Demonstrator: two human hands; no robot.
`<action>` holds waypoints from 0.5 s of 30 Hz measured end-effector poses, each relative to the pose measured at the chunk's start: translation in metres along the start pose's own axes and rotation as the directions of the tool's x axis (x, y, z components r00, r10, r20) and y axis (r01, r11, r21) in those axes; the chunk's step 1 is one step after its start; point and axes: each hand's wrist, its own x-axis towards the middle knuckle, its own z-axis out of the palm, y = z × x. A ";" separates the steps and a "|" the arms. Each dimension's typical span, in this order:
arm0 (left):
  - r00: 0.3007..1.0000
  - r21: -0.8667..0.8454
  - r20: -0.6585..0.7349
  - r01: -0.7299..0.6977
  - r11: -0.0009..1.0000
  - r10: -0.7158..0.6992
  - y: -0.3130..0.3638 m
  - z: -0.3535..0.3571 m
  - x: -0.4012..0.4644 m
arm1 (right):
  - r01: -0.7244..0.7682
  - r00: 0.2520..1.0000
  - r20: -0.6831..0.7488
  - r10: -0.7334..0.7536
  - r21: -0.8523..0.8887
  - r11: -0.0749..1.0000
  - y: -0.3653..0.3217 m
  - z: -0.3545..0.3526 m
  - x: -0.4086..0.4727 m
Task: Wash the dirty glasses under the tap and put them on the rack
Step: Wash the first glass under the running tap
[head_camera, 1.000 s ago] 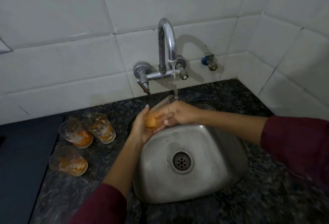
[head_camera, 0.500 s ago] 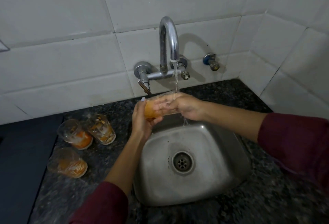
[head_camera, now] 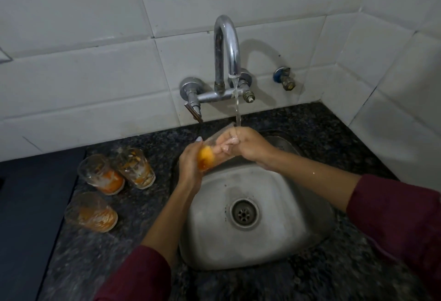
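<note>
A clear glass [head_camera: 208, 155] with orange residue at its bottom is tilted on its side over the steel sink [head_camera: 293, 236]. My left hand [head_camera: 189, 164] grips its base. My right hand [head_camera: 245, 144] holds its mouth end, fingers reaching inside. Water runs from the chrome tap [head_camera: 226, 47] onto the rim and my right hand. Three dirty glasses with orange residue stand on the dark counter left of the sink: one [head_camera: 101, 174], another [head_camera: 136, 168] behind it, and a third [head_camera: 91, 212] nearer me. No rack is in view.
A dark speckled stone counter [head_camera: 114, 260] surrounds the sink. White tiled walls rise behind and to the right. A small blue-capped valve [head_camera: 284, 78] sticks out of the wall right of the tap. A dark blue surface [head_camera: 26, 217] lies at the far left.
Both hands keep the glass under the running water; it turned and shifted slightly, and my right fingers moved at its mouth. The three glasses on the counter stayed put.
</note>
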 end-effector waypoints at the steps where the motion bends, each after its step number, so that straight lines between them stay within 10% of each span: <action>1: 0.998 0.034 0.024 0.050 0.998 -0.051 -0.001 -0.004 -0.002 | -0.033 0.999 -0.011 0.034 0.047 0.998 0.006 -0.001 -0.002; 10: 0.836 0.292 0.121 0.484 0.825 -0.534 -0.014 -0.029 -0.027 | -0.246 0.969 0.089 0.230 0.314 0.917 0.064 0.008 -0.009; 15: 0.785 0.121 0.233 0.563 0.818 -0.575 -0.013 -0.036 -0.021 | 0.121 0.930 0.364 -0.055 -0.160 0.980 0.047 0.008 -0.015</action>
